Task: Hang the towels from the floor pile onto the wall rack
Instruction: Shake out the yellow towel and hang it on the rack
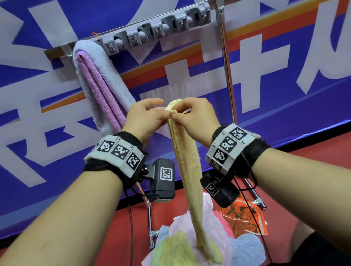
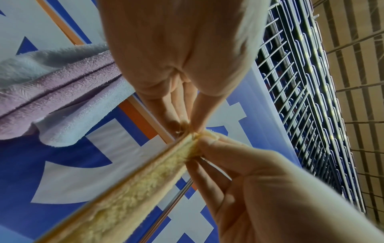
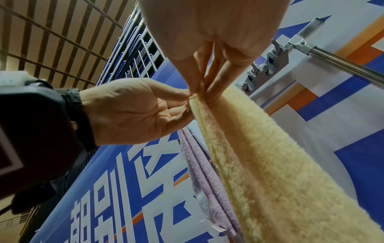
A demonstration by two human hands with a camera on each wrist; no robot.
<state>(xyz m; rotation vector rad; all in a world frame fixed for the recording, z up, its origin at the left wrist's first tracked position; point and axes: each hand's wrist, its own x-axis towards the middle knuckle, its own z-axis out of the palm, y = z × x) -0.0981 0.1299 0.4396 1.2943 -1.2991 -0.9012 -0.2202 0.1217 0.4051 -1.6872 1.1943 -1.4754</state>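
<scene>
A long pale yellow towel [image 1: 189, 175] hangs straight down in front of me, its lower end reaching the floor pile [image 1: 183, 248] of pastel cloths. Both hands pinch its top edge side by side: my left hand [image 1: 146, 118] on the left, my right hand [image 1: 192, 115] on the right. The left wrist view shows the yellow towel [image 2: 133, 185] pinched by the left hand [image 2: 187, 125]. In the right wrist view the right hand [image 3: 202, 92] nips the yellow towel [image 3: 268, 164]. Above, the wall rack [image 1: 158, 28] carries a folded lilac towel [image 1: 101, 84] at its left end.
The rack's grey hook strip [image 1: 179, 23] has bare hooks to the right of the lilac towel. A metal stand pole [image 1: 227, 72] runs down on the right to feet on the red floor [image 1: 306, 172]. An orange patterned cloth [image 1: 243, 219] lies beside the pile. A blue banner [image 1: 23, 95] covers the wall.
</scene>
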